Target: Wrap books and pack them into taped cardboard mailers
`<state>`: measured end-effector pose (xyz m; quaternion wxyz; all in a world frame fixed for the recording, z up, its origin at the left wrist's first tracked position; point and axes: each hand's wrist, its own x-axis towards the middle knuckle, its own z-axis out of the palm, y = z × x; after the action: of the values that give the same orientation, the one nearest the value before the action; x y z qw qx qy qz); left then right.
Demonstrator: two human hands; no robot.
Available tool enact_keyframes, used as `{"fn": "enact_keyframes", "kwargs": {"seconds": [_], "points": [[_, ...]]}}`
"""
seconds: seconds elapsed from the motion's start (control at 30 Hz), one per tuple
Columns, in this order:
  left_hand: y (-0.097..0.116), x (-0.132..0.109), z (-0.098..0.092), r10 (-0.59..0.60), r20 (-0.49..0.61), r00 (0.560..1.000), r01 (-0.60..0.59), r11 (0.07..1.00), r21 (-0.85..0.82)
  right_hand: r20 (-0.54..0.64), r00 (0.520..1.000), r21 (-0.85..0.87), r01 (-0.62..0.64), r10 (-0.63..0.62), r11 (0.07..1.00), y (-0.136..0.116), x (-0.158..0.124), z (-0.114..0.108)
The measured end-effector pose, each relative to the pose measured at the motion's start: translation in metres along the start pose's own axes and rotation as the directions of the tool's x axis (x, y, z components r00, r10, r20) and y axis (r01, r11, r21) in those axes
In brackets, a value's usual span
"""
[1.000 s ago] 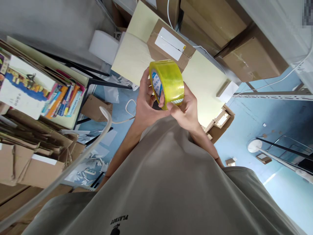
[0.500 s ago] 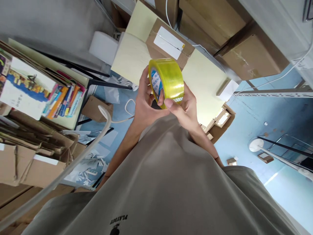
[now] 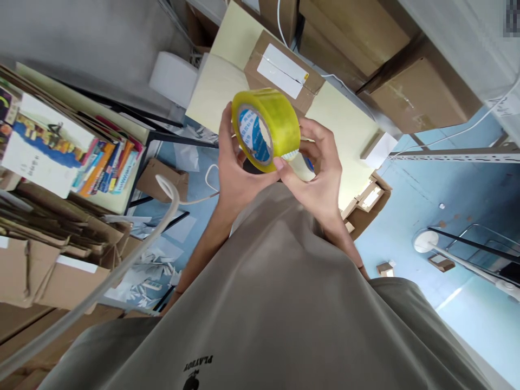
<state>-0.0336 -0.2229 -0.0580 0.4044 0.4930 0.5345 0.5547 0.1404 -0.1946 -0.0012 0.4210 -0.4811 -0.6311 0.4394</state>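
A wide roll of yellow packing tape (image 3: pixel 286 124) is held up in front of my chest, its blue-and-white printed core turned partly toward me. My left hand (image 3: pixel 235 162) is closed around the roll's left side, with the thumb along its bottom edge. On the other side, my right hand (image 3: pixel 319 162) grips the roll with the thumb at the lower rim and curved fingers near its right face. Behind the hands lies a taped cardboard box (image 3: pixel 260 57) with a white label, on a pale yellow tabletop (image 3: pixel 221 84).
More cardboard boxes (image 3: pixel 422 97) are stacked beyond the table. At left stand a table with books (image 3: pixel 49 146) and flattened cartons (image 3: pixel 73 233). A pale curved tube (image 3: pixel 134 254) crosses the left side. An open carton (image 3: pixel 369 206) sits below the table's right edge.
The tape roll has shifted slightly left and up, turning so more of its core shows. My right hand has moved right, its fingers spreading out from the roll's face.
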Motion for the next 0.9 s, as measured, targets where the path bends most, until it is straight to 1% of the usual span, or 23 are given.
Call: {"fn": "enact_keyframes", "kwargs": {"seconds": [0.07,0.13,0.23,0.37,0.47,0.57,0.67,0.77,0.9], "points": [[0.006,0.0,0.001,0.012,-0.079,0.997,-0.007,0.998,0.058,-0.027,0.999,-0.007,0.024,-0.024,1.0,-0.006,-0.002,-0.001],[0.011,0.0,0.003,0.022,-0.13,0.991,-0.009,0.995,0.103,-0.041,0.998,-0.005,0.056,-0.056,0.998,-0.01,-0.003,-0.001],[0.015,0.0,0.004,0.037,-0.139,0.99,-0.016,0.988,0.151,0.017,0.999,-0.034,0.049,-0.048,0.998,-0.014,-0.003,-0.003],[0.018,-0.001,0.002,0.08,-0.172,0.982,-0.051,0.984,0.17,0.096,0.995,-0.068,0.023,-0.016,0.997,-0.013,-0.003,-0.007],[0.017,-0.001,-0.002,0.063,-0.135,0.989,-0.035,0.979,0.2,0.114,0.993,-0.083,-0.001,0.011,0.997,-0.01,-0.004,-0.007],[0.014,0.0,-0.007,0.048,-0.104,0.993,-0.026,0.979,0.201,0.114,0.994,-0.071,0.006,0.002,0.997,-0.008,-0.003,-0.005],[0.012,0.0,-0.008,0.044,-0.118,0.992,-0.02,0.981,0.194,0.104,0.994,-0.065,0.025,-0.018,0.998,-0.007,-0.003,-0.004],[0.01,0.001,-0.008,0.043,-0.129,0.991,-0.014,0.976,0.217,0.108,0.994,-0.116,0.035,-0.023,0.993,-0.007,-0.002,-0.004],[0.005,0.003,-0.006,0.099,-0.142,0.985,-0.065,0.972,0.226,0.105,0.993,-0.14,0.063,-0.048,0.988,-0.003,-0.003,-0.003]]}}
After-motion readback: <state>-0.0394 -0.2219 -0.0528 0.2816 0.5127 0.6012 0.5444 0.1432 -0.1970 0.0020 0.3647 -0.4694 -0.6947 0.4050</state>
